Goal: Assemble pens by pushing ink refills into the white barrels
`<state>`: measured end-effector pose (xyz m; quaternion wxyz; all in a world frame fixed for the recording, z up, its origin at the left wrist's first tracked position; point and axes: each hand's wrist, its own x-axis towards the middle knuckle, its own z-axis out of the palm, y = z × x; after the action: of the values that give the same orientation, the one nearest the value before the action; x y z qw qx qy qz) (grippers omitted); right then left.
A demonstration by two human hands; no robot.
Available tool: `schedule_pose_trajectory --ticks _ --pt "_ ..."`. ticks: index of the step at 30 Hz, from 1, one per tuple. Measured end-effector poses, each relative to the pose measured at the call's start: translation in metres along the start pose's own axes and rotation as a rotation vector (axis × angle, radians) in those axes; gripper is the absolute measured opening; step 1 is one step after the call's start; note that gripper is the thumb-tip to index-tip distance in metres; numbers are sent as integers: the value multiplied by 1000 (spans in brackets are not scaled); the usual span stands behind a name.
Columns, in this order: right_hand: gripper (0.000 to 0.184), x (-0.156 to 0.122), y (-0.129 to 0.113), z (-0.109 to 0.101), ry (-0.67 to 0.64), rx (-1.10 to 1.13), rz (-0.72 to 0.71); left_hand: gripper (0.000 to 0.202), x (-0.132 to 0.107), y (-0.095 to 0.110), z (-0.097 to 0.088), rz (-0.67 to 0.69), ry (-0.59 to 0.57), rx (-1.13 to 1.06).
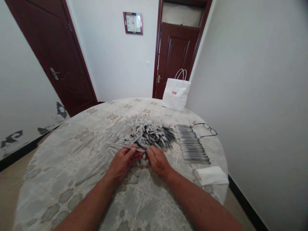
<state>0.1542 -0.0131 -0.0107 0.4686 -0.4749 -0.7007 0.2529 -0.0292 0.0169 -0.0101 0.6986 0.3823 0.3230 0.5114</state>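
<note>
Between the thumb and fingers of my left hand [125,160] lies a slim, pale pen [137,149], slanting down slightly to the right. My right hand [157,160] is closed in a pinch at the pen's right end; the fingertips hide any small part there. Just beyond both hands spreads a heap of loose pen parts: translucent barrels [113,138] on the left, short whitish pieces [141,126] in the middle and thin black refills [168,134] on the right. Further right, several dark-tipped pens [192,144] lie side by side in a neat row.
Everything lies on a round table with a patterned cloth [144,208]. Eyeglasses [208,130] rest beyond the pen row, and a folded white tissue [213,175] lies nearer me. A white paper bag [176,94] stands at the far edge. A wall runs along the right.
</note>
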Motion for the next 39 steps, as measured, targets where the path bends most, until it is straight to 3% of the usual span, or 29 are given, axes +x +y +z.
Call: schedule_pose_trajectory --ticks 2,5,8,12,17,20,26,30,34,39 --pt "17 0 -2 -1 29 -3 -20 28 1 0 0 -1 -2 -1" --pt "11 0 -4 -2 58 -56 -64 31 1 2 0 -12 -8 4" --pt "19 1 -5 -2 53 -102 -86 32 0 3 1 -16 -8 15" --pt "38 0 -4 -1 0 -46 -11 32 -2 5 3 -27 -8 2" --pt "16 -1 -7 -4 42 7 -26 34 -1 6 5 -17 24 1" --pt "13 -1 -8 -4 78 -41 -62 33 -2 6 5 -20 11 7" --pt "36 -3 -4 -2 9 18 7 30 -5 4 5 -14 9 18" --pt "17 -6 -1 -4 38 85 11 30 -7 5 9 -2 15 -1" --pt "14 -7 -2 -6 34 42 3 31 -7 5 10 1 2 0" --pt "34 -6 -1 -5 3 13 29 32 -7 3 9 -2 -28 9"
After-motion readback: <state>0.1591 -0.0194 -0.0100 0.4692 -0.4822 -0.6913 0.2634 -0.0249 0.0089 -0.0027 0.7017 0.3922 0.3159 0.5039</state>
